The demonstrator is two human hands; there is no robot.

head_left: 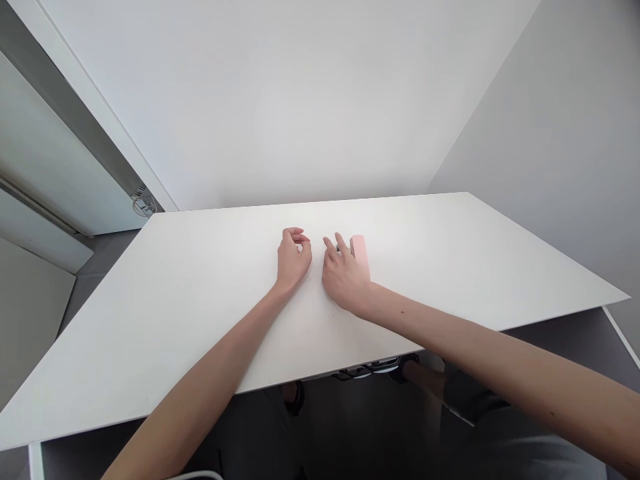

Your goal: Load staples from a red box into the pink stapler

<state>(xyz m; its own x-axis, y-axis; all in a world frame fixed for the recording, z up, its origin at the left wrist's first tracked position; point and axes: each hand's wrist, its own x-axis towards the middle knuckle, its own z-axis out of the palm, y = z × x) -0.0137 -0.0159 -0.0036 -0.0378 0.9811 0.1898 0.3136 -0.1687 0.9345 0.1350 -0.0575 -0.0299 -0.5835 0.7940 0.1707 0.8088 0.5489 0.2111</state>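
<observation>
My left hand rests on the white tabletop with its fingers curled, the thumb drawn close to the index fingertip. Whatever may sit in that pinch is too small to make out. Just to its right, my right hand lies palm down with index and middle fingers stretched forward and apart. A small dark item shows between those fingers, mostly hidden. Against the outer side of this hand lies a long pale pink block-shaped thing, its near end partly covered by the hand and wrist. Its kind is unclear.
The white table backs onto a white wall, with a grey wall to the right. A cable and socket are behind the left corner. Below the front edge, dark cables and a person's legs are visible.
</observation>
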